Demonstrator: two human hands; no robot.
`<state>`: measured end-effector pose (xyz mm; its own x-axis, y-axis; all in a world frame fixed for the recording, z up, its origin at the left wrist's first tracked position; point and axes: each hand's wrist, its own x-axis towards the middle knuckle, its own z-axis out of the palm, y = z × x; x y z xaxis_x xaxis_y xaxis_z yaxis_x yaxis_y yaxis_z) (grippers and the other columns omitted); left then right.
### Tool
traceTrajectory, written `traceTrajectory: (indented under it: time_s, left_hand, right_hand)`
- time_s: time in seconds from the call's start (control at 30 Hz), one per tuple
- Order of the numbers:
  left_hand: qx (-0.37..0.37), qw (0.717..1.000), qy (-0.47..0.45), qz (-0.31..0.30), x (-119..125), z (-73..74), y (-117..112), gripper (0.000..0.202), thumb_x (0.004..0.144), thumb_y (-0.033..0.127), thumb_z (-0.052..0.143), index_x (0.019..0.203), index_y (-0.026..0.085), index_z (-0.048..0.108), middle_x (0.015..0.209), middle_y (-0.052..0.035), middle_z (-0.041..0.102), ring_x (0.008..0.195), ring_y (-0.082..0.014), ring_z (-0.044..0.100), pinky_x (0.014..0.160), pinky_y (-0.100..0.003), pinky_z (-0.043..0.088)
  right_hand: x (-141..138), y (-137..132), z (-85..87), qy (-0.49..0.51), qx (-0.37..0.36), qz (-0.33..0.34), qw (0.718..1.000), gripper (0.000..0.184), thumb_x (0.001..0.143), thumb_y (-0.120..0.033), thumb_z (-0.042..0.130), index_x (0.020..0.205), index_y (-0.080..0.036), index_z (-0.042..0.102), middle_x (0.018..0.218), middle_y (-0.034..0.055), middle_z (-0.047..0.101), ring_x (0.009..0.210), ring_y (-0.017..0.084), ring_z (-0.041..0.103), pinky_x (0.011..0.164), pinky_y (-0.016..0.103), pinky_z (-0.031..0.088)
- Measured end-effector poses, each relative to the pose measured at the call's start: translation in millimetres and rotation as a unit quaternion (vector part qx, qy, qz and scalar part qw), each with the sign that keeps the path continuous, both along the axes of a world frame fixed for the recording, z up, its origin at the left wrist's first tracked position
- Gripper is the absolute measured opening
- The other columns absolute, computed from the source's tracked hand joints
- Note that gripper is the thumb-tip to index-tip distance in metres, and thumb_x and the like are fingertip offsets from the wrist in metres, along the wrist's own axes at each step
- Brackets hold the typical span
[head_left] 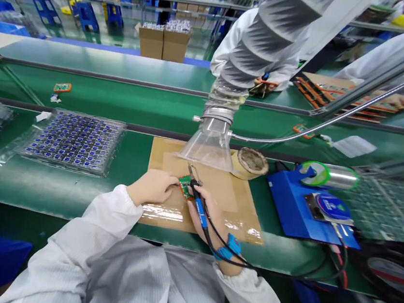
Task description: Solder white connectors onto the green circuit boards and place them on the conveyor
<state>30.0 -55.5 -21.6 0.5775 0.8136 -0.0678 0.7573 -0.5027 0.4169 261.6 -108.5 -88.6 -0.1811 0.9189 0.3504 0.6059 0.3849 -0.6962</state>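
A small green circuit board is over a tape-covered cardboard sheet. Closed fingers of my left hand pinch the board's left edge. My right hand, with a blue band at its wrist, is closed around a soldering iron with a blue-and-black handle. The iron's metal tip points up and away, above the board, with a thin bent metal piece beside it. Fingers of the right hand also lie at the board's right edge; whether they grip it is hidden.
A clear fume hood hangs just beyond my hands, beside a tape roll. At right stands a blue solder station with a solder wire spool. A plastic tray of blue-marked parts lies left. Another person works opposite.
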Motion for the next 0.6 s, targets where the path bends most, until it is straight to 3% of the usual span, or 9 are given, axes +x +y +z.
traceTrajectory:
  time_s: [0.17,0.3,0.43,0.5,0.6]
  left_hand:
    - [-0.076,0.982,-0.153,0.077,-1.9,8.9,-14.1,0.030,0.090,0.017,0.052,0.111,0.019,0.073,0.109,-0.0044,0.077,0.095,-0.0182,0.070,0.089,-0.028,0.052]
    - [-0.224,0.919,-0.280,0.166,8.0,11.6,-20.7,0.019,0.089,0.029,0.061,0.086,0.018,0.076,0.088,-0.0011,0.078,0.078,-0.0149,0.068,0.076,-0.025,0.051]
    - [-0.328,0.849,-0.345,0.230,22.7,12.0,-28.5,0.021,0.084,0.034,0.067,0.075,0.015,0.070,0.064,0.0013,0.066,0.055,-0.0092,0.055,0.057,-0.021,0.042]
    - [-0.344,0.832,-0.362,0.242,27.7,12.1,-32.3,0.022,0.082,0.035,0.069,0.073,0.014,0.068,0.059,0.0027,0.061,0.051,-0.0076,0.049,0.052,-0.020,0.038]
    - [-0.346,0.822,-0.387,0.234,31.8,9.2,-36.6,0.022,0.079,0.035,0.071,0.074,0.013,0.069,0.062,0.0011,0.063,0.055,-0.0081,0.053,0.054,-0.020,0.040]
  right_hand:
    - [1.7,-9.2,-1.7,0.001,-0.015,-0.018,1.000,0.043,0.092,-0.039,0.067,0.134,-0.030,0.061,0.120,0.0078,0.077,0.109,0.032,0.074,0.091,0.051,0.062]
    - [-6.3,-15.7,10.0,0.129,-0.063,-0.032,0.989,0.040,0.092,-0.037,0.071,0.131,-0.029,0.061,0.119,0.0075,0.077,0.111,0.029,0.075,0.100,0.050,0.060]
    - [-19.8,-15.5,24.9,0.264,-0.085,-0.042,0.960,0.035,0.089,-0.034,0.077,0.120,-0.027,0.065,0.106,0.0062,0.080,0.098,0.024,0.078,0.093,0.042,0.064]
    - [-24.9,-13.5,30.8,0.308,-0.102,-0.049,0.944,0.032,0.087,-0.033,0.078,0.115,-0.026,0.066,0.101,0.0053,0.080,0.091,0.022,0.079,0.088,0.040,0.066]
    - [-28.8,-10.9,37.2,0.348,-0.111,-0.057,0.929,0.030,0.084,-0.035,0.080,0.109,-0.025,0.066,0.093,0.0039,0.080,0.084,0.021,0.079,0.082,0.037,0.066]
